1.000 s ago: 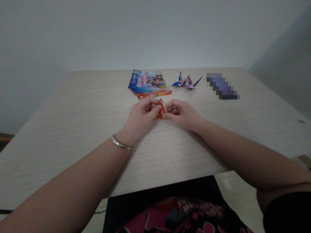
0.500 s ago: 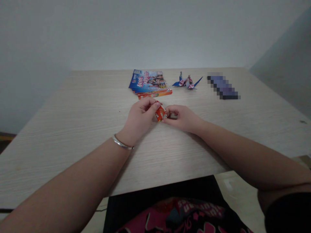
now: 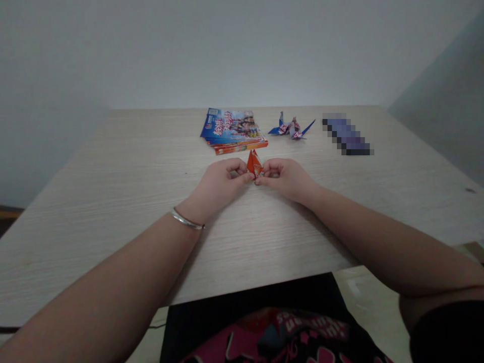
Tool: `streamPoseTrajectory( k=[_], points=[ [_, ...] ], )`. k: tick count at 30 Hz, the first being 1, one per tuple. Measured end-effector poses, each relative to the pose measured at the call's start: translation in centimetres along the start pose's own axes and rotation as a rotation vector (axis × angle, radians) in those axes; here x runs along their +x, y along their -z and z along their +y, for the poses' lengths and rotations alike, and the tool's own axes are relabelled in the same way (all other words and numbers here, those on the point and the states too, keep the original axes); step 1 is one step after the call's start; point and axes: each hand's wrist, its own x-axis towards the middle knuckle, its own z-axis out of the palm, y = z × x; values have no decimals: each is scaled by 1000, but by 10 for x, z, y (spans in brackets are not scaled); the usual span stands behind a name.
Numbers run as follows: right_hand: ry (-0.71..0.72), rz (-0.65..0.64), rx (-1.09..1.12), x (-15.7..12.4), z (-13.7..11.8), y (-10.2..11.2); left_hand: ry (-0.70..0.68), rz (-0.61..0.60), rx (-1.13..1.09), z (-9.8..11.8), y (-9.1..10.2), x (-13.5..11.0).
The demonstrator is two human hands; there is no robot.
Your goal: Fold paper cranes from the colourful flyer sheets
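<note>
A small red folded paper (image 3: 253, 162), patterned in white and yellow on its right side, stands between my hands with its pointed end upward. My left hand (image 3: 224, 179) pinches its lower left side between thumb and fingers. On the opposite side, my right hand (image 3: 287, 180) grips the lower right corner in the same way. Both thumbs nearly meet at the bottom of the paper. My fingertips cover its lower edges.
Behind my hands lies a fanned stack of printed leaflets (image 3: 234, 126), blue on top and orange below. Blue-and-red origami cranes (image 3: 291, 129) stand right of it. Farther right is a dark blurred-out rectangular object (image 3: 347, 136). The pale wooden table (image 3: 143, 161) meets a wall at the back.
The folded paper has turned so its point faces up, away from me. My left fingers have slid from over its top to its lower left side.
</note>
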Motion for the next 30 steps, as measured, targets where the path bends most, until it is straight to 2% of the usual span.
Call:
streamPoseTrajectory(
  k=[7, 11, 17, 24, 30],
  points=[
    [-13, -7, 112, 0, 2, 1, -23, -12, 95, -5, -1, 1],
    [0, -4, 50, -1, 0, 1, -50, -35, -62, -4, -1, 0],
    [80, -64, 93, -4, 2, 2, 27, -23, -190, -6, 2, 0],
    [256, 39, 106, -2, 1, 11, 23, -135, -250, -2, -1, -2],
    [288, -5, 121, -1, 2, 10, -15, -144, -392, 0, -4, -1]
  ],
)
